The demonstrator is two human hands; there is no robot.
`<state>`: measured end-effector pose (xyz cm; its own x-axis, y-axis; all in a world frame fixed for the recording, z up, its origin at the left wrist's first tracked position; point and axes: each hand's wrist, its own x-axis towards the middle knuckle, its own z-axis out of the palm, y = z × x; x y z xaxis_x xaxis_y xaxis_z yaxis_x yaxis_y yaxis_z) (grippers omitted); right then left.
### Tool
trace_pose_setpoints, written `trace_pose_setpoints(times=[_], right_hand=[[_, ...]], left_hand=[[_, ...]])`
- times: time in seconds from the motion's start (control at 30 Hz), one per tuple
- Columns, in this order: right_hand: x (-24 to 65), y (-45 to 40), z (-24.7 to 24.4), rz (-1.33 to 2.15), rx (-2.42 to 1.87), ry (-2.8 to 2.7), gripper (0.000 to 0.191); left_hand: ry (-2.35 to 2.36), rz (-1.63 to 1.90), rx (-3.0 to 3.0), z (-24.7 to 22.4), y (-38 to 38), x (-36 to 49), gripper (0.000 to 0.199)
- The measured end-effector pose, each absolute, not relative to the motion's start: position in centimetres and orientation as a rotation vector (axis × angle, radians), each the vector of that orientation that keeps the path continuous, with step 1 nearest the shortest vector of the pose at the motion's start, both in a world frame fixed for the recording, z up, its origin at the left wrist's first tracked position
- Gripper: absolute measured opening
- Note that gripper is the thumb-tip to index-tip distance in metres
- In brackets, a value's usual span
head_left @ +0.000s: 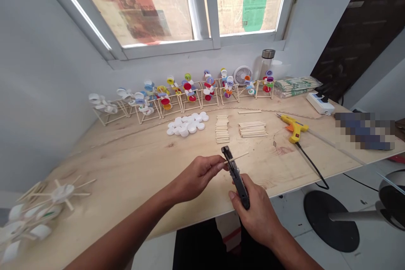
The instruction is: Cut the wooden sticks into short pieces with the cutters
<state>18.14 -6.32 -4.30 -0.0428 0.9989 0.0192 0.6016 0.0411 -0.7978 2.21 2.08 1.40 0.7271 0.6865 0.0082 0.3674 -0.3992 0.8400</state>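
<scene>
Left hand (198, 176): thumb and fingers pinched on one end of a thin stick (242, 155). Right hand (257, 206): closed around a dark hand tool (238, 179). The stick crosses the tool head above the near middle of the table (126, 162).

Surroundings: a cord (136, 131) runs left to right across the table, in front of a row of stick frames (208, 86) bearing bottle caps. At right: one yellow glue gun (295, 128), one power strip (319, 103). Far side: one fan (243, 76).

Quantities: two stick piles (253, 129), one loose stick (249, 112), one cluster of white caps (191, 127) (overlapping, not countable). Near left: at least two spoked assemblies (62, 193).

Containers: one clear bag (297, 86) holding sticks; one lidded bottle (265, 68), contents indeterminable.
</scene>
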Motion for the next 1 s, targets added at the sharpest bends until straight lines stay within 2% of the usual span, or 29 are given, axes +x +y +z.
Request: trace_pose_setpoints(times=[0.17, 0.33, 0.73, 1.0], right_hand=[[18.1, -6.2, -4.5, 0.820, -1.586, -1.712, 0.017], [18.0, -5.9, -5.0, 0.767, -1.624, -1.724, 0.011], [17.9, -4.9, -4.9, 0.816, -1.693, -1.693, 0.011], [18.1, -5.2, -4.4, 0.862, -1.672, -1.710, 0.008]], left_hand=[[0.773, 0.397, 1.896, 1.8, 2.6, 2.1, 0.031], [0.755, 0.366, 1.928, 2.0, 3.1, 2.0, 0.033], [1.162, 0.568, 2.599, -1.2, 2.5, 3.0, 0.027], [0.943, 0.430, 2.145, 0.8, 3.3, 2.6, 0.031]])
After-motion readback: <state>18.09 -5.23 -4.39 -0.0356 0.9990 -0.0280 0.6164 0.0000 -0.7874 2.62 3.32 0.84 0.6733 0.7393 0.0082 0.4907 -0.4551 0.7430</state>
